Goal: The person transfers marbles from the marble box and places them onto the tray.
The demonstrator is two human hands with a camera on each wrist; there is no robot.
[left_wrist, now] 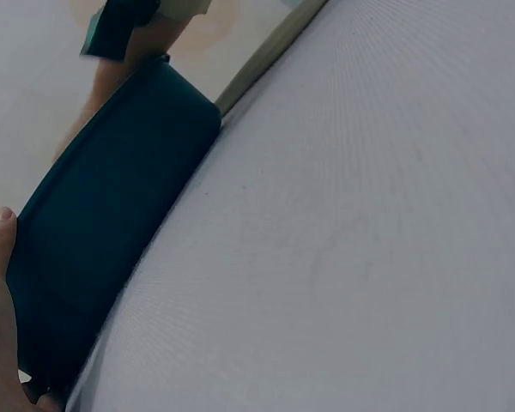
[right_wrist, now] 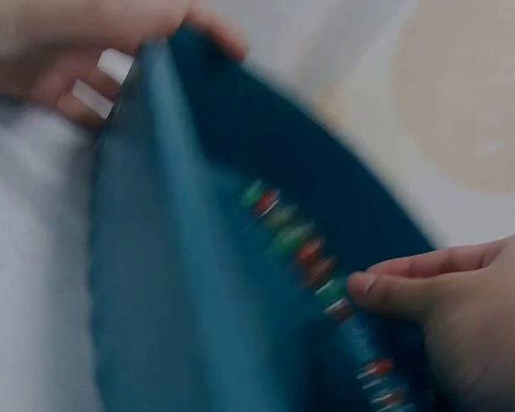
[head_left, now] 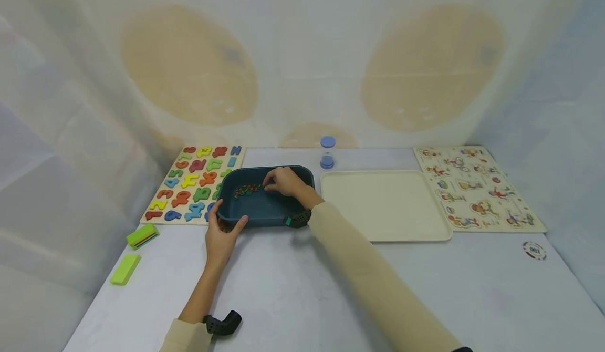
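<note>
A dark teal tub [head_left: 260, 207] has its near left corner in the grip of my left hand [head_left: 220, 239], thumb on the near side. In the left wrist view that thumb and a fingertip show at the end of the tub [left_wrist: 112, 206]. Inside lie small red and green beads [head_left: 247, 189], blurred in a row in the right wrist view. My right hand [head_left: 283, 181] reaches into the tub from the right. Its thumb and index finger pinch together right at a green bead [right_wrist: 331, 290]; whether that bead is lifted, I cannot tell.
A number puzzle board [head_left: 189, 181] lies partly behind the tub's left side. To the right are a cream tray [head_left: 387, 205] and a picture puzzle [head_left: 477, 189]. A blue-capped jar [head_left: 327, 152] stands behind. Green blocks [head_left: 125, 269] lie left, a round chip [head_left: 534, 250] far right.
</note>
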